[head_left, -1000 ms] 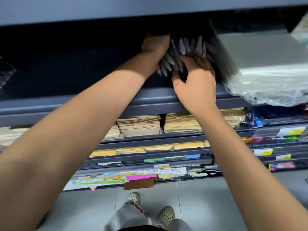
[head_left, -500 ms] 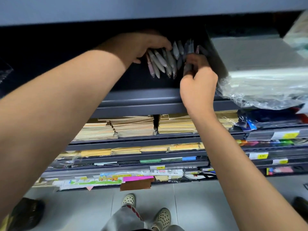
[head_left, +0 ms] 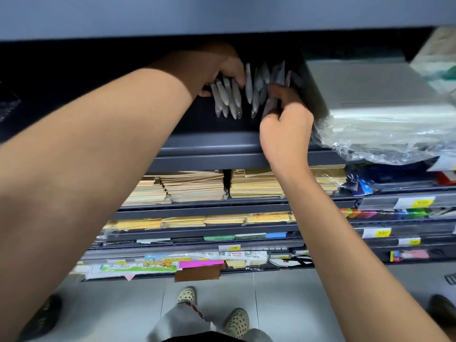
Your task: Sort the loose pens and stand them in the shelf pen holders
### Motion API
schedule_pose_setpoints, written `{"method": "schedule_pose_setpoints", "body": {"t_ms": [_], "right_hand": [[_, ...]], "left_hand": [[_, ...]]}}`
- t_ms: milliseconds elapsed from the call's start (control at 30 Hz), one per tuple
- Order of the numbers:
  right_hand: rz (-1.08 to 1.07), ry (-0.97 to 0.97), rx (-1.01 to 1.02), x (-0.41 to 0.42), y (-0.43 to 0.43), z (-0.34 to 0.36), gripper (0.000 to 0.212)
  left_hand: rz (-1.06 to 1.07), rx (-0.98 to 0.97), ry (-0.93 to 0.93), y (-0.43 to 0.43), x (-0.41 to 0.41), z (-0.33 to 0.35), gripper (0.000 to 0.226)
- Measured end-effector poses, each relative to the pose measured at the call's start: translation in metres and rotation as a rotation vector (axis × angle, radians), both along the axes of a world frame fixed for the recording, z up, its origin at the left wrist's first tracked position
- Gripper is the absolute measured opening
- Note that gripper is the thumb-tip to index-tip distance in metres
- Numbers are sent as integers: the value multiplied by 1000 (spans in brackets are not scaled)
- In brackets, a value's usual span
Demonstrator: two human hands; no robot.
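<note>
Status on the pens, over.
Left hand grips a bunch of grey pens. Right hand pinches a darker pen. Plastic-wrapped box crowds the right side.

Pale grey pens [head_left: 232,99] lie bunched in the dark upper shelf [head_left: 222,144], tips fanned toward its front edge. A pinkish pen [head_left: 269,106] lies at the bunch's right end.
</note>
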State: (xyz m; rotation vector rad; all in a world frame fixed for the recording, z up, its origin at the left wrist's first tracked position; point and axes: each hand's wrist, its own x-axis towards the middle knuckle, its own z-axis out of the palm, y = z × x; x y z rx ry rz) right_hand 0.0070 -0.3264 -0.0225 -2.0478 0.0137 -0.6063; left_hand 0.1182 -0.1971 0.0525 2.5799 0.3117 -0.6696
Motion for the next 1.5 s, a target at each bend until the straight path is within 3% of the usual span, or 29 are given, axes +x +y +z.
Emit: {"method": "schedule_pose_setpoints", "body": {"t_ms": [200, 333, 433, 533, 700, 900, 1033, 1200, 1333, 1433, 1500], "right_hand": [[21, 14, -12, -1, -1, 1, 49], [31, 8, -33, 1, -2, -2, 41], [30, 7, -44, 3, -2, -4, 34], [22, 1, -72, 4, -1, -5, 32], [-3, 10, -149, 4, 3, -4, 30], [-45, -85, -552, 7, 30, 13, 25], [8, 126, -649, 31, 60, 31, 30], [-2, 330, -649, 54, 73, 34, 42], [44, 350, -649, 56, 77, 43, 39], [58, 401, -619, 55, 77, 47, 39], [66, 479, -597, 53, 73, 51, 26]], "left_hand": [[-40, 91, -97, 0, -5, -3, 21], [-65, 163, -82, 13, -16, -10, 38], [-61, 258, -218, 22, -19, -14, 33], [-92, 240, -240, 35, -23, -14, 27], [-111, 198, -238, 64, -24, -14, 47], [-93, 275, -116, 76, -19, -7, 53], [-63, 318, 171, 74, -14, -7, 84], [-94, 284, -131, 81, -25, -9, 32], [-51, 338, -99, 69, -35, -3, 51], [-57, 358, -111, 73, -39, 1, 43], [-93, 345, -78, 81, -46, 3, 48]]}}
